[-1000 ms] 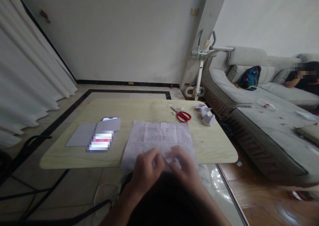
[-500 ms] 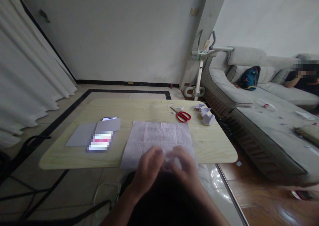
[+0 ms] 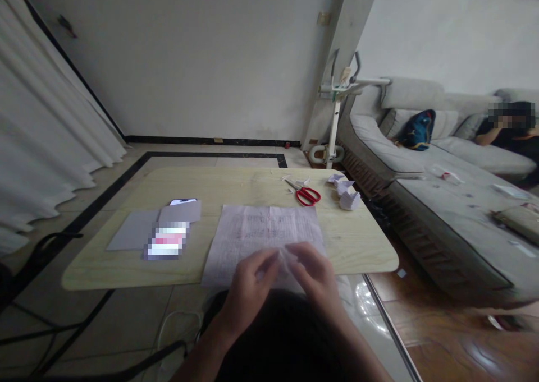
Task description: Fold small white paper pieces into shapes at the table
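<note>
Between my fingertips is a small piece of white paper [image 3: 284, 261], pale and somewhat blurred. My left hand [image 3: 254, 278] pinches it from the left, and my right hand [image 3: 312, 270] pinches it from the right. Both hands are closed and held above the near part of a large printed sheet [image 3: 269, 225], which lies flat on the table. Beyond the sheet lie red-handled scissors [image 3: 309, 196], blades slightly apart, with thin paper scraps [image 3: 298, 181] beside the tips. Several folded white paper shapes [image 3: 348, 199] stand near the table's right edge.
The light wooden table [image 3: 357, 247] has rounded corners. On its left lie white papers [image 3: 130, 230], a lit phone [image 3: 167, 240] and another phone [image 3: 183, 201] partly covered by paper. A grey sofa [image 3: 455, 236] with a seated person [image 3: 511, 141] is at the right.
My fingertips have drawn together at the top of the white paper piece, which now shows a narrow peak. The view has shifted slightly; the things on the table have stayed put.
</note>
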